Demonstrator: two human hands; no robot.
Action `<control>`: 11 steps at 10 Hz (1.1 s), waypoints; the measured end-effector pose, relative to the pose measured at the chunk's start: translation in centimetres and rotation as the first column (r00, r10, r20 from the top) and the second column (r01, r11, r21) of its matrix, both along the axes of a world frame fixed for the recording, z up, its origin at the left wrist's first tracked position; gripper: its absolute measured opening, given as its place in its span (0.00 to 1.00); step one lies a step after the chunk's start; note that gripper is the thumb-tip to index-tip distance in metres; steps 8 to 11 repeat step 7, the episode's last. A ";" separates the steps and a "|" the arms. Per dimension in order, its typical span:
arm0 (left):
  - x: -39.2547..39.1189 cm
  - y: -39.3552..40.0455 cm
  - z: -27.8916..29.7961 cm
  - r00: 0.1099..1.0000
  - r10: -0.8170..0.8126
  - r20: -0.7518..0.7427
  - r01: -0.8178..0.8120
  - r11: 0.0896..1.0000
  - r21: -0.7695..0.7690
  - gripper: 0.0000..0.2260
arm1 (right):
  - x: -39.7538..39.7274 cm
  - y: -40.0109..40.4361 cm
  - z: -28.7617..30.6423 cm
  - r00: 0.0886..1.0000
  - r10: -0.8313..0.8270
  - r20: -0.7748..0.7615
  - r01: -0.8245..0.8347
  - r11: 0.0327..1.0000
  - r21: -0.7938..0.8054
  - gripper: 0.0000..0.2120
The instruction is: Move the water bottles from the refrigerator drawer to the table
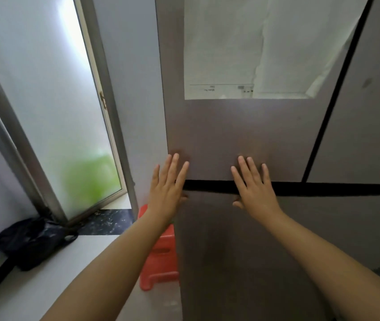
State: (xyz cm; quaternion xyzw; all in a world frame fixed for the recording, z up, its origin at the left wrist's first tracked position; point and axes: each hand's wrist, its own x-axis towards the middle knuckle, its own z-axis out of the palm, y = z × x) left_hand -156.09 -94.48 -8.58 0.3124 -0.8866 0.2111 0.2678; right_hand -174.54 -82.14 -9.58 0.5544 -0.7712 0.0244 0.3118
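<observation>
hands (212, 188) flat on refrigerator (242, 135), paper (254, 42) illegible

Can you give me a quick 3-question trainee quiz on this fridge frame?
1. True or false: the refrigerator drawer is shut, with no water bottle in view.
2. Multiple choice: what stands on the floor just left of the refrigerator? A) a red plastic stool B) a blue bucket C) a cardboard box
3. Fill in: the left hand and right hand lie with fingers ______ across the dark gap between the upper door and the drawer.

Key
1. True.
2. A.
3. Straight; neither hand has a grip on anything.
</observation>
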 end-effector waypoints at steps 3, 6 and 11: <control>-1.2 -3.5 -1.4 0.999 -0.022 0.033 0.024 0.997 -0.076 0.53 | -1.5 -1.1 -2.1 0.989 0.056 -0.136 -0.079 0.981 -0.175 0.72; -2.3 -1.8 2.6 0.960 -0.175 -0.217 0.133 0.972 -0.196 0.32 | 0.3 0.9 0.5 0.971 0.070 -0.228 -0.127 0.961 -0.246 0.32; -3.9 -1.9 5.8 0.947 -0.228 -0.228 0.179 0.960 -0.217 0.28 | -0.2 1.5 3.5 0.952 0.165 -0.259 -0.253 0.899 -0.357 0.20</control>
